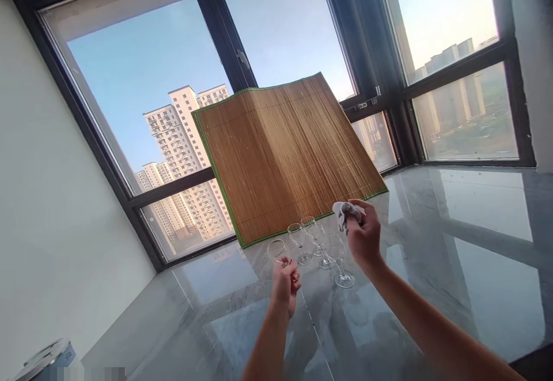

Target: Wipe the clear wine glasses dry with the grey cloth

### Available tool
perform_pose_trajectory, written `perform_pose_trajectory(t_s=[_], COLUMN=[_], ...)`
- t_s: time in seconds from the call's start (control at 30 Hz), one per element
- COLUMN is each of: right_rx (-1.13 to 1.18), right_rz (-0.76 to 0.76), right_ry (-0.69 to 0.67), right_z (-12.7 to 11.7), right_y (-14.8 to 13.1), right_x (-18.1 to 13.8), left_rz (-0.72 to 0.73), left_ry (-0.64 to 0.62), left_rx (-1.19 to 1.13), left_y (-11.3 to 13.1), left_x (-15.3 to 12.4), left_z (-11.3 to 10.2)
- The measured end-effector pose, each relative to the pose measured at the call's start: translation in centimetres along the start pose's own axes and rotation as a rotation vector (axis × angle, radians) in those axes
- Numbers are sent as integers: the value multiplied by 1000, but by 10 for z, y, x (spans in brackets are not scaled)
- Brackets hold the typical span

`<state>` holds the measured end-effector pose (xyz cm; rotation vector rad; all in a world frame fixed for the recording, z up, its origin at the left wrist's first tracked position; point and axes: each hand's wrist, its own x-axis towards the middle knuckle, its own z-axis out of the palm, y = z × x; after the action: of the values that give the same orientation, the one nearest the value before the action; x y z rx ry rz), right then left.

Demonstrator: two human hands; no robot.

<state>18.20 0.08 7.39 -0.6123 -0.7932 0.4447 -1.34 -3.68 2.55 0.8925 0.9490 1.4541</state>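
Fingers (pixel 288 267) of the left hand (pixel 285 286) are curled narrow around the stem of a wine glass (pixel 276 250), pinching it so the bowl stands upright above the knuckles. This held glass hangs in front of the bamboo mat (pixel 285 150), below its lower left corner and lifted clear of the marble sill (pixel 453 242).

Moving right, four more glasses stand on the sill in front of the mat's lower edge. The first (pixel 297 237) and second (pixel 309 224) are nearest the mat, the third (pixel 323 245) just before them, and the fourth (pixel 339 254) closest to me. All are upright and set close together, none touching a hand.

Further right, in front of the mat's lower right corner, the right hand (pixel 365 237) is closed on a small bunched cloth (pixel 345 212). Thumb and fingertips pin it at the top of the fist — a tight hold, nothing spread. The cloth is apart from the held glass, and the standing glasses sit between the two hands.

As for progress, I judge it early or midway: one glass is up, cloth and glass have not yet met, and four wait on the sill. Whether any of those four has been wiped I cannot tell — the glass shows no mark either way at this size.
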Motion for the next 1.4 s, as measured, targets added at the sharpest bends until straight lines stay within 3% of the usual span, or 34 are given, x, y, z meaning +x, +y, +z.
perform_pose_trajectory(t_s=[0.07,0.13,0.3,0.43,0.6,0.67,0.77,0.87,0.93,1.17,1.4], right_rx=[-88,-173,-295,-258,-224,-215,-241,-393,-469,-744,-815], right_rz=[-13,-90,-337,-180,-8,-52,-224,-421,-440,-121,27], right_ry=[80,24,-583,-805,-927,-870,-579,-265,-147,-98,-91], right_z=[0,3,15,23,22,20,10,-4,-13,-30,-36], right_y=[7,6,-4,-2,-9,-17,-25,-14,4,73,98], right_x=[-2,-15,-64,-84,-80,-72,-52,-25,-8,14,14], left_rz=[-40,-38,192,234,167,155,109,63,30,-49,-121], left_ry=[-27,-82,-295,-309,-260,-218,-142,-81,-65,-79,-84], left_rx=[-121,-251,-399,-360,-320,-320,-244,-60,43,12,-17], left_y=[3,12,46,54,50,47,34,9,-8,-35,-40], left_x=[-3,-6,-18,-24,-20,-16,-9,-2,1,5,16], left_z=[2,2,-8,-8,-4,-4,-4,-1,2,9,8])
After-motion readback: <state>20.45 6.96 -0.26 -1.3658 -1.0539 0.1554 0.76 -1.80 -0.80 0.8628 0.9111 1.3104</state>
